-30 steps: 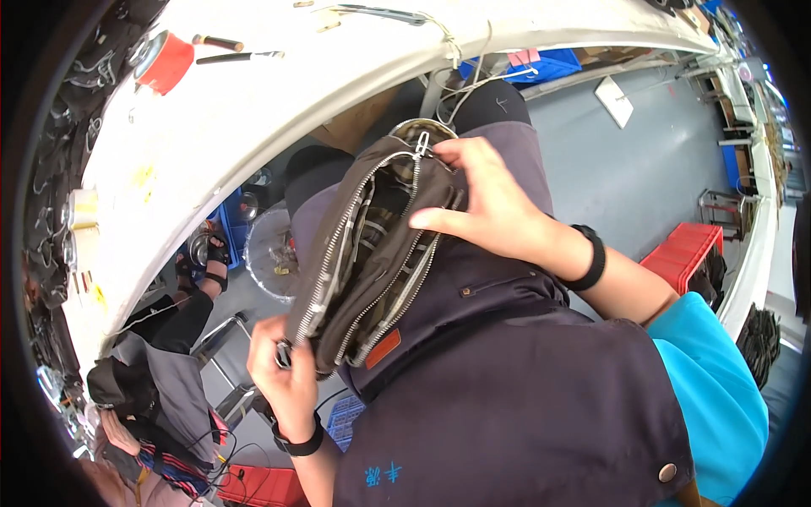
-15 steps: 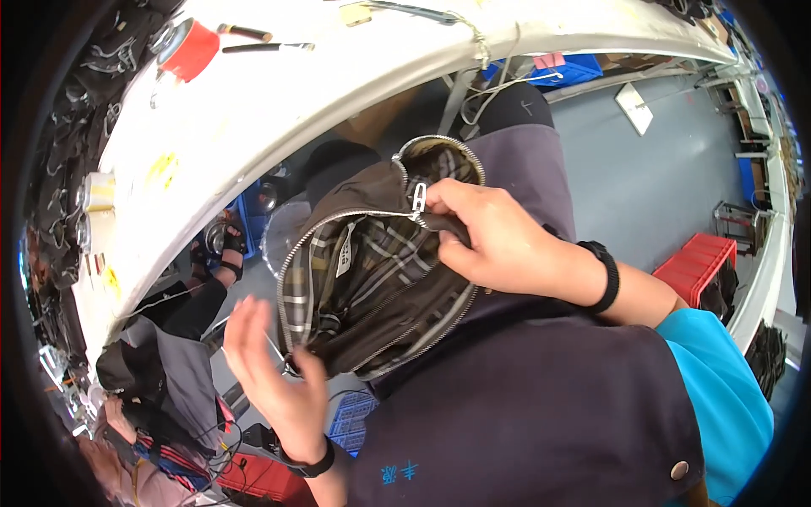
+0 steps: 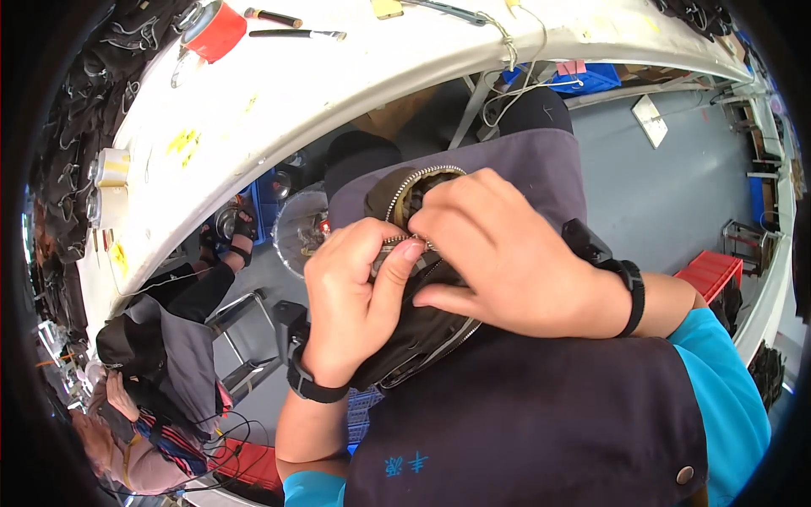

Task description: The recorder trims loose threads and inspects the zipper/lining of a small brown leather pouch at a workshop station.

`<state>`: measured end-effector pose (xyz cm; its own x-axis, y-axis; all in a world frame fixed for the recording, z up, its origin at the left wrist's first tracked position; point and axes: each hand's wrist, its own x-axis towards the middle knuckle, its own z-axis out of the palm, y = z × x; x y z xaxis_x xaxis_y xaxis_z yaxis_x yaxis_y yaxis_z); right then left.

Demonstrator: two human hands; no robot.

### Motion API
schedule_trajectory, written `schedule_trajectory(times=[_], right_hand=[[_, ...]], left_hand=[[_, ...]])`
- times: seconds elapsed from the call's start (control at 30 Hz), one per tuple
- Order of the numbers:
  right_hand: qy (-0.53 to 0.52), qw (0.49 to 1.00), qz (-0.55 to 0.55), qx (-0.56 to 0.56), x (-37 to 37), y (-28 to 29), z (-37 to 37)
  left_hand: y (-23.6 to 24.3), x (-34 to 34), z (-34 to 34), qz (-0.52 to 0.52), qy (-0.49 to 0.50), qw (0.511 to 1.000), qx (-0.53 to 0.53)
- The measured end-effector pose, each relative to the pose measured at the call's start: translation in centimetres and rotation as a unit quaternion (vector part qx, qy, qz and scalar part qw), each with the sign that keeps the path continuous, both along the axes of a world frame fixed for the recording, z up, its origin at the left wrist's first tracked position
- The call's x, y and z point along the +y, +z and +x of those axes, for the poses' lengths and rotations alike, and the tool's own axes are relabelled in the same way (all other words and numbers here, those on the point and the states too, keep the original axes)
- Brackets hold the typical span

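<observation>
A dark brown fabric bag (image 3: 405, 355) lies on my lap over the grey apron, largely covered by my hands. Its metal zipper (image 3: 428, 171) curves around an opening at the far end. My left hand (image 3: 351, 291) is closed, thumb and forefinger pinching the zipper edge of the bag. From the right, my right hand (image 3: 515, 258) grips the same edge with bent fingers, its fingertips close to the left thumb. The zipper pull is hidden behind the fingers. Most of the bag's lining is out of sight.
A white workbench (image 3: 253, 169) curves along the left and far side, bearing a red can (image 3: 214, 32) and brushes (image 3: 297, 34). A clear plastic bag (image 3: 296, 235) stands beyond my left hand. Another person (image 3: 182, 338) sits at lower left. Red crate (image 3: 714, 275) at right.
My left hand has moved up and right from beside the bag to pinch its zipper edge. My right hand has turned over it. The wide opening with plaid lining is now gathered and mostly covered.
</observation>
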<state>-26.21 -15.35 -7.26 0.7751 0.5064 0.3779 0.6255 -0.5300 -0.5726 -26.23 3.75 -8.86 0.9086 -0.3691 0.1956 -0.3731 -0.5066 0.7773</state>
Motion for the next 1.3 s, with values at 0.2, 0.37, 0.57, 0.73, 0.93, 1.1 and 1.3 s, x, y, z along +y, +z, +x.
schedule_trajectory(times=[0.2,0.37,0.57,0.73,0.93,1.1,1.3], right_hand=[[0.090,0.978,0.126,0.142,-0.8,-1.2,0.8],[0.179,0.870,0.225,0.400,-1.8,0.4,1.6],[0.168,0.813,0.305,0.466,-1.3,-0.5,0.6],[0.152,0.875,0.250,0.385,-1.1,0.0,-0.1],[0.138,0.870,0.206,0.426,-0.7,0.8,0.1],[0.120,0.871,0.222,0.422,-0.7,0.6,-0.4],[0.100,0.855,0.217,0.461,-0.4,0.4,-0.5]], left_hand=[[1.0,1.2,-0.9,-0.259,0.006,0.930,0.260],[0.9,2.4,-1.4,-0.341,-0.027,0.870,0.356],[0.4,2.3,-2.0,-0.360,-0.047,0.864,0.350],[3.2,2.9,0.2,-0.175,-0.110,0.965,0.163],[6.7,3.0,2.6,0.002,-0.179,0.972,0.151],[6.8,2.6,1.9,0.064,-0.166,0.982,0.064],[6.1,2.4,1.1,0.114,-0.155,0.981,-0.038]])
